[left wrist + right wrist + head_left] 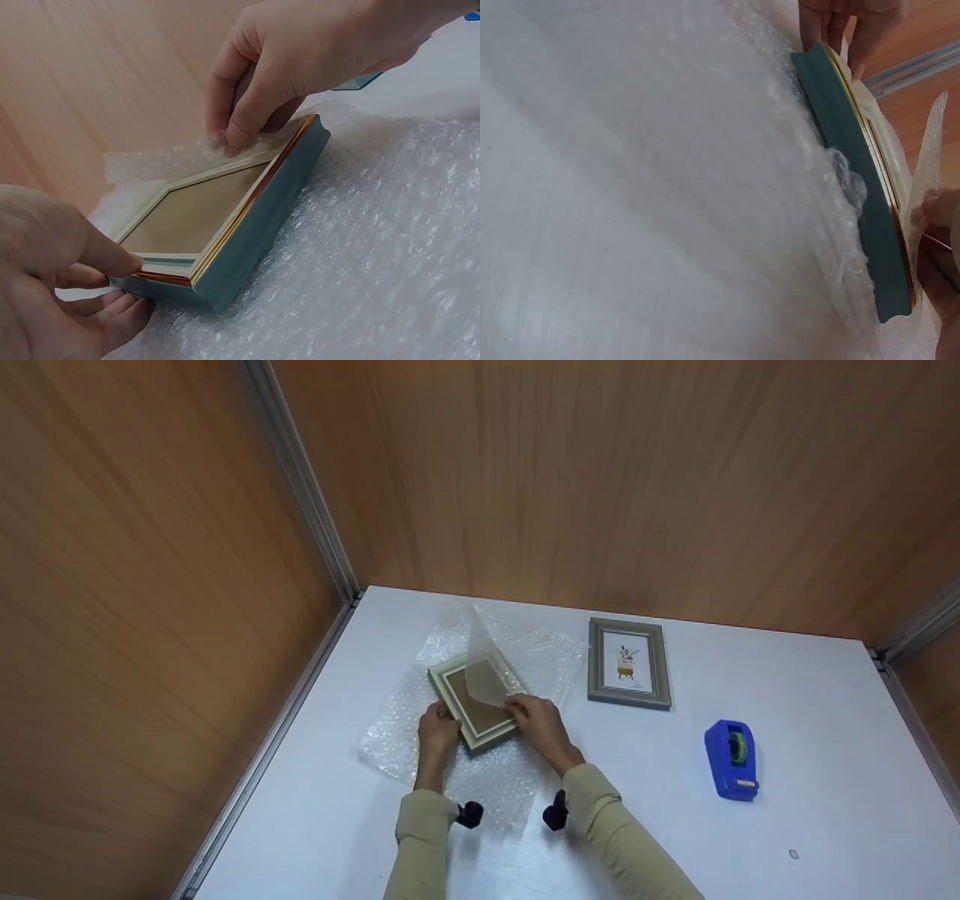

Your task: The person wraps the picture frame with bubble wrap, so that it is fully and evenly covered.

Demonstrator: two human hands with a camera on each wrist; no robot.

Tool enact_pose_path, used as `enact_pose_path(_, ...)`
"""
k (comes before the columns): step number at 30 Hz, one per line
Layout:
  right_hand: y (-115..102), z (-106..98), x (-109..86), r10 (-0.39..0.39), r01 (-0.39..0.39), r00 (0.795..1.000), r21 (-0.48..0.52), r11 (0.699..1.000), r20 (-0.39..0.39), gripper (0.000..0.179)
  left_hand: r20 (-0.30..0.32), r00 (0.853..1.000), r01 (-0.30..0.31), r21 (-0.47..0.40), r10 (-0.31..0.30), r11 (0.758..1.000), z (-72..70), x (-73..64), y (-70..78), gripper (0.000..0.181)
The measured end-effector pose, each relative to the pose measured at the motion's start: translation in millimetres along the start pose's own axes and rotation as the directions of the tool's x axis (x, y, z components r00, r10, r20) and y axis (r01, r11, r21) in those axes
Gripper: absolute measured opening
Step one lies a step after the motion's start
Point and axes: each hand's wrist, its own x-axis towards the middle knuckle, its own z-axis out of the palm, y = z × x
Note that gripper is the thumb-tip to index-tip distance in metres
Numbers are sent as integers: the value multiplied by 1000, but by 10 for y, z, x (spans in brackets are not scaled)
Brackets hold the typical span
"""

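A picture frame [451,682] with a brown inner panel lies tilted on a sheet of bubble wrap [397,727]. In the left wrist view the side of the picture frame [262,225] looks blue-green with a gold line. My left hand [439,727] grips its near left edge, thumb on top and fingers below, as the left wrist view shows. My right hand [541,724] pinches a corner of the bubble wrap over the frame's right side. That folded flap covers part of the frame's upper right.
A second picture frame [657,664] with a small plant print lies at the back right. To the right stands a blue tape dispenser [721,765] with a roll of tape. Wooden panels [600,487] wall the white table [825,720] at the back and sides.
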Motion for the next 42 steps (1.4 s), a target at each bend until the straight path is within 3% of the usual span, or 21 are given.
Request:
enact_pose_path(4,-10,38,-12,-29,28,1000,-96,995,-7,13,19,1000,6,-27,-6,1000,-2,14,-8,53)
enact_pose_path(11,-5,89,-35,-80,78,997,-176,981,-8,12,43,999,3,-37,-2,999,-38,21,-37,49)
enact_pose_path(14,-1,104,-36,-86,87,996,-194,977,13,13,24,1000,-3,1,3,1000,-106,12,-58,46)
enact_pose_path(17,8,95,-24,-65,71,997,-185,980,39,15,-40,998,-35,57,38,998,-214,-3,-77,43)
enact_pose_path(19,14,72,-11,-46,55,997,-165,985,61,16,-95,992,-73,82,81,994,-301,-13,-88,40)
enact_pose_path(22,12,22,10,-15,28,995,-128,991,101,20,-178,971,-133,155,161,979,-448,-11,-123,37)
enact_pose_path(26,18,-21,31,8,5,989,-88,996,145,23,-258,944,-131,283,207,950,-637,-14,-189,37)
enact_pose_path(31,39,-36,36,14,-5,987,-59,998,163,23,-296,941,-40,386,164,922,-800,-66,-275,42)
enact_pose_path(35,42,-48,27,14,-7,986,-44,999,166,23,-295,946,1,411,132,912,-850,-117,-326,43)
enact_pose_path(38,39,-56,22,5,0,987,-28,1000,163,23,-306,937,-27,416,168,909,-869,-135,-320,41)
enact_pose_path(42,35,-57,21,1,4,987,-32,999,159,24,-336,911,-98,388,239,917,-900,-128,-271,37)
